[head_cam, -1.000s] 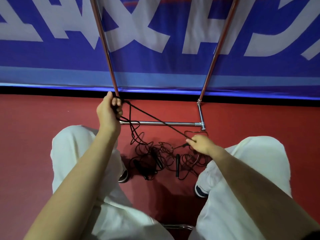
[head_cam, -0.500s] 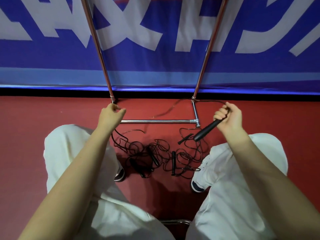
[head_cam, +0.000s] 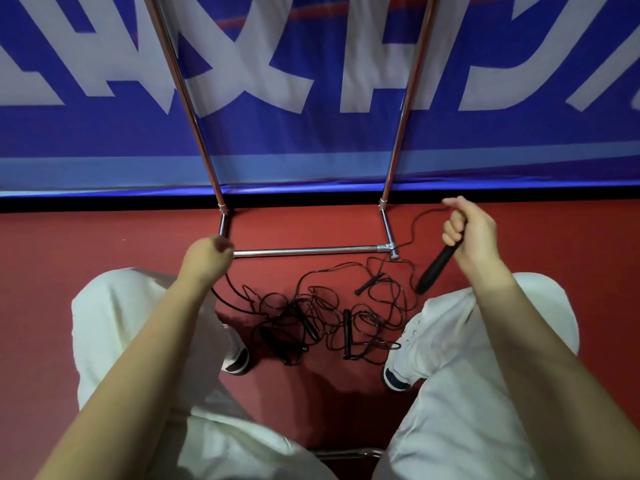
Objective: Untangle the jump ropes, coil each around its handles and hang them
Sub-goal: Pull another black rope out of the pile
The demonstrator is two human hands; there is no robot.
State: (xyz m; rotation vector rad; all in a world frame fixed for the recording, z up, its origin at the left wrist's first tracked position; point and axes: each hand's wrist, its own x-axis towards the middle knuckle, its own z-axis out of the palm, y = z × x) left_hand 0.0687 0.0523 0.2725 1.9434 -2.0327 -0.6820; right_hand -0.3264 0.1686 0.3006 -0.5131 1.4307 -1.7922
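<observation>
The right hand (head_cam: 467,230) has its fingers (head_cam: 450,233) curled round a black jump-rope handle (head_cam: 434,270), lifted to draw one cord free. The left hand (head_cam: 207,259) looks closed on a cord (head_cam: 221,296), perhaps for tension. The tangled jump ropes (head_cam: 322,317) lie on the red floor (head_cam: 69,254) at lower centre, before the metal rack (head_cam: 304,251).

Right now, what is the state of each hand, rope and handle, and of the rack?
Right hand: raised, grips a black handle.
Held handle: tilted, lower end pointing down to the floor, cord trailing from the fist.
Left hand: curled, a cord runs down from it; the grip itself is hidden.
Rope pile: tangled on the red floor, not coiled.
Loose handles: lying in the pile.
Rack: standing, nothing hung on its visible part.
</observation>
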